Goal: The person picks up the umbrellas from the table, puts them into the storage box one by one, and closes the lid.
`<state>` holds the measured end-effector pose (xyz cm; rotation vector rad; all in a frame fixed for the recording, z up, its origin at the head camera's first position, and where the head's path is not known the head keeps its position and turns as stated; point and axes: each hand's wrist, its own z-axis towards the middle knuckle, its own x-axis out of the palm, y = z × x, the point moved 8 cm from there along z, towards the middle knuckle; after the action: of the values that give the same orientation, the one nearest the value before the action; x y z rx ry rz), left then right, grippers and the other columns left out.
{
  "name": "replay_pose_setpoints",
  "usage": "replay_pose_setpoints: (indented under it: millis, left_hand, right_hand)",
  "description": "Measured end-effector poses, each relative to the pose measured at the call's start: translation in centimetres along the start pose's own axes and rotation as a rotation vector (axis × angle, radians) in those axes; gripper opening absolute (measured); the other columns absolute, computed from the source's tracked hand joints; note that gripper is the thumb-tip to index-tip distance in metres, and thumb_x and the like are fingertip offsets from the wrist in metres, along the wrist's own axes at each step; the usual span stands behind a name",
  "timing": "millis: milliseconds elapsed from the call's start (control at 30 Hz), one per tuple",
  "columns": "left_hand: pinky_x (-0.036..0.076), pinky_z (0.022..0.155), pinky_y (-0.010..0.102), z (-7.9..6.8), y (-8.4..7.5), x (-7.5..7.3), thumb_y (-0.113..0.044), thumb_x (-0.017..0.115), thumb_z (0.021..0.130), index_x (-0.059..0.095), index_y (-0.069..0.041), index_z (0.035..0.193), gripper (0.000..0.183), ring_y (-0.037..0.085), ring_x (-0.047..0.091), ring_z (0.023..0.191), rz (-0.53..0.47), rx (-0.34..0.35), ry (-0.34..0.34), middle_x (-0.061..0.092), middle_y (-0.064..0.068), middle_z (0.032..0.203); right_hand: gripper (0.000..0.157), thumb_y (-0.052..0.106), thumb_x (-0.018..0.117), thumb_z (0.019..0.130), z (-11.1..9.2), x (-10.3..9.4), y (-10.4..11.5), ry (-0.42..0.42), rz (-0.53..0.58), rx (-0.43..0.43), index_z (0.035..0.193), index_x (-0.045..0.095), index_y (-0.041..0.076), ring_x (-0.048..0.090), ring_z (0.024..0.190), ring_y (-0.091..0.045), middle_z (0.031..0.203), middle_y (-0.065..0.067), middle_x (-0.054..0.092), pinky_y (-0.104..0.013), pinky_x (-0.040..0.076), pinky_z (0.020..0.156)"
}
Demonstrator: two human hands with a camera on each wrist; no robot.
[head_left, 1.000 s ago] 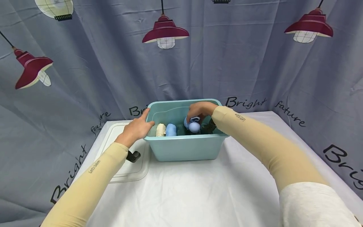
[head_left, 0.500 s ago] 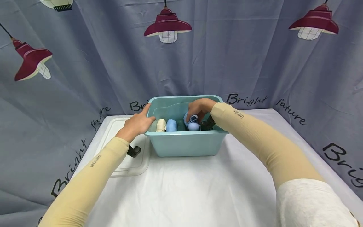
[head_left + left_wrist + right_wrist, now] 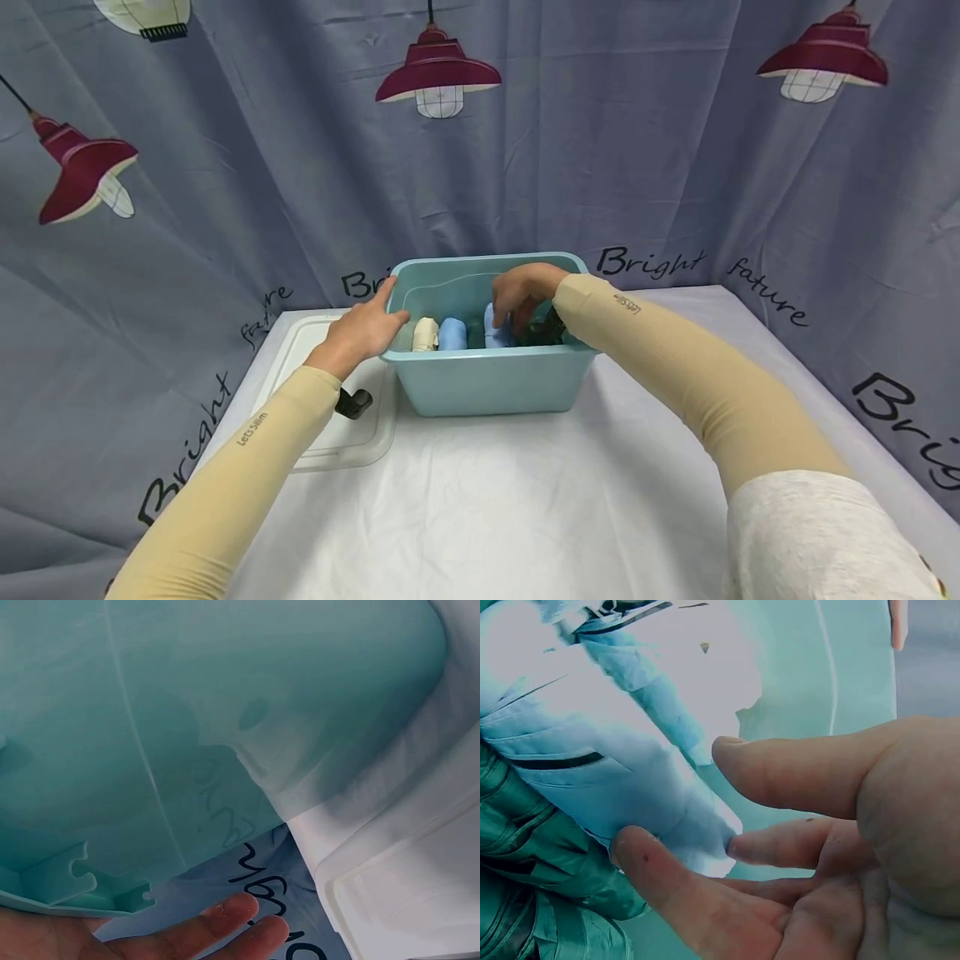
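A teal plastic storage box [image 3: 495, 379] holds several rolled bundles of cloth in a row. My right hand [image 3: 525, 292] reaches down inside its right half, over a light blue cloth roll [image 3: 497, 329]. In the right wrist view, fingertips [image 3: 634, 851] touch that smooth blue roll [image 3: 622, 761], while the thumb [image 3: 739, 761] stands apart from it. My left hand [image 3: 363, 333] rests at the box's left rim, its fingers straight in the left wrist view. To the left inside lie a cream roll [image 3: 425, 334] and another blue roll [image 3: 452, 334].
Shiny dark green cloth bundles [image 3: 555, 840] lie beside the blue roll. A translucent white lid [image 3: 367, 446] lies flat at the left, partly under my left arm. White cloth covers the table [image 3: 525, 500]; a grey-blue printed curtain [image 3: 622, 167] hangs behind.
The light blue roll's rounded end, facing up a moment ago, has turned down into the row, and my right hand has sunk slightly with it. The left hand stays at the rim.
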<state>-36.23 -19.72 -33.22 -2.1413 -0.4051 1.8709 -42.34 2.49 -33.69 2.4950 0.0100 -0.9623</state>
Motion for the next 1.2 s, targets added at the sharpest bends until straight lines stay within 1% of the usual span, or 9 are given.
replay_pose_setpoints:
  millis: [133,200,367,400,467,733,933,1100,1200]
  left_hand:
    - [0.046,0.073,0.048,-0.1,0.1,0.3,-0.051,0.035,0.099,-0.004,-0.035,0.163,0.076,0.039,0.061,0.113,0.0,-0.003,0.01,0.049,0.023,0.15]
    - [0.046,0.073,0.048,-0.1,0.1,0.3,-0.051,0.035,0.099,-0.003,-0.035,0.163,0.076,0.039,0.061,0.112,-0.001,-0.002,0.006,0.049,0.023,0.149]
    - [0.047,0.078,0.052,-0.2,0.1,0.2,-0.052,0.035,0.099,-0.001,-0.033,0.163,0.077,0.041,0.06,0.118,0.004,0.003,-0.009,0.049,0.023,0.15]
    - [0.047,0.079,0.052,-0.2,0.0,0.1,-0.052,0.035,0.099,-0.002,-0.033,0.163,0.077,0.041,0.06,0.119,0.007,0.003,-0.008,0.048,0.023,0.15]
    - [0.047,0.079,0.053,-0.2,0.1,0.1,-0.051,0.035,0.099,-0.002,-0.032,0.163,0.077,0.042,0.06,0.119,0.011,0.002,-0.003,0.047,0.024,0.151]
    - [0.048,0.08,0.053,-0.3,0.1,0.0,-0.051,0.034,0.099,-0.002,-0.031,0.164,0.077,0.042,0.06,0.119,0.016,-0.002,0.005,0.047,0.025,0.15]
    - [0.047,0.082,0.055,-0.2,0.2,0.0,-0.051,0.035,0.098,-0.001,-0.03,0.164,0.077,0.043,0.06,0.118,0.012,-0.004,-0.009,0.046,0.025,0.151]
    - [0.047,0.08,0.054,-0.2,0.1,-0.1,-0.051,0.034,0.098,-0.001,-0.031,0.164,0.077,0.042,0.061,0.115,0.014,-0.001,-0.015,0.047,0.025,0.15]
    - [0.047,0.078,0.053,-0.2,-0.1,-0.3,-0.051,0.035,0.098,0.0,-0.032,0.164,0.076,0.041,0.061,0.115,0.018,0.004,-0.016,0.048,0.024,0.149]
  right_hand:
    - [0.029,0.018,0.061,0.1,0.0,0.3,-0.2,0.01,-0.037,-0.02,0.121,0.066,-0.002,0.07,0.108,-0.031,0.12,-0.018,0.068,-0.037,0.056,0.091]
    - [0.034,0.019,0.059,0.101,-0.1,0.3,-0.4,0.014,-0.059,-0.029,0.127,0.063,-0.002,0.069,0.11,-0.033,0.121,-0.02,0.068,-0.04,0.056,0.092]
    - [0.059,0.022,0.056,0.103,-1.0,0.2,-0.9,0.016,-0.039,-0.041,0.154,0.036,0.0,0.065,0.119,-0.036,0.138,-0.02,0.059,-0.044,0.054,0.095]
    - [0.064,0.022,0.056,0.103,-1.2,0.1,-0.9,0.016,-0.028,-0.046,0.157,0.03,0.001,0.063,0.121,-0.036,0.143,-0.02,0.056,-0.045,0.054,0.096]
    - [0.065,0.022,0.056,0.103,-1.6,-0.1,-0.8,0.012,-0.019,-0.056,0.158,0.028,0.002,0.062,0.124,-0.036,0.149,-0.02,0.051,-0.045,0.053,0.097]
    - [0.063,0.025,0.059,0.102,-3.3,-0.6,-0.4,-0.075,-0.039,-0.11,0.157,0.035,0.006,0.066,0.117,-0.029,0.148,-0.017,0.053,-0.043,0.055,0.094]
    - [0.061,0.034,0.06,0.1,-5.3,-1.0,-0.9,-0.169,-0.072,-0.142,0.154,0.042,0.012,0.063,0.119,-0.027,0.145,-0.013,0.055,-0.039,0.055,0.09]
    - [0.055,0.032,0.06,0.1,-7.4,-2.0,-1.9,-0.309,-0.051,-0.209,0.149,0.049,0.01,0.063,0.111,-0.028,0.14,-0.017,0.06,-0.042,0.053,0.089]
    - [0.051,0.029,0.06,0.101,-8.6,-2.6,-2.8,-0.409,-0.063,-0.254,0.147,0.052,0.01,0.063,0.116,-0.03,0.139,-0.018,0.06,-0.047,0.051,0.095]
